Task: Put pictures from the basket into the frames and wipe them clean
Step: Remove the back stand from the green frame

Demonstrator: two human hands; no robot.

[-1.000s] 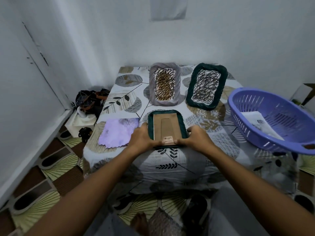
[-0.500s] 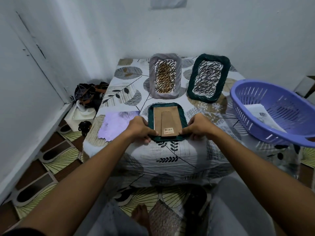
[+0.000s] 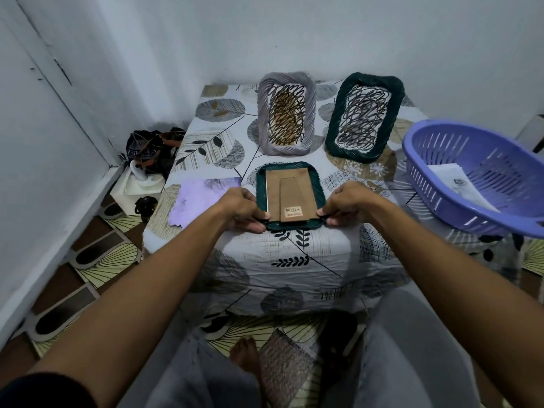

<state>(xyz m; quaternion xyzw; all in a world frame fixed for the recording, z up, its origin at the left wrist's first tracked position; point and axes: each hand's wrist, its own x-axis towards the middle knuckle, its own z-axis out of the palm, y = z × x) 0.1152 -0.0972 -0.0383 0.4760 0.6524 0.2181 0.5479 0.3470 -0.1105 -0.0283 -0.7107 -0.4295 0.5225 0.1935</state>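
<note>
So, frame in hand: dark green frame [image 3: 290, 195] lies face down at the near edge of the table [image 3: 294, 260], brown backing board w/ folded stand and barcode sticker facing up.
Long axis: runs away from the person, near edge to far; short sides are near and far.
Left hand [image 3: 241, 209]: at the near-left corner of the frame, fingers curled round the rim, thumb on top near the board. It grips.
Right hand [image 3: 346, 203]: at the near-right corner, same kind of grip, fingertips tucked under the rim.
Which is nearer: both equal, one each side, frame sits straight between them; no reach needed.
Backing: a thin white strip shows along the left side of the board, so board is prob. not fully seated, or paper shows there; cannot tell which.
Basket [image 3: 477, 178]: purple, at the right of the right hand, well apart; paper sheets [image 3: 459, 184] inside.
Cloth [image 3: 203, 198]: lilac, flat, just left of the left hand.
Other frames: grey frame [image 3: 287, 113] and second green frame [image 3: 365, 116] stand upright further back, scribbled pictures in them.
Next move (my guess): turn the frame over about its long axis, then the left hand is closer to take the cloth.
</note>
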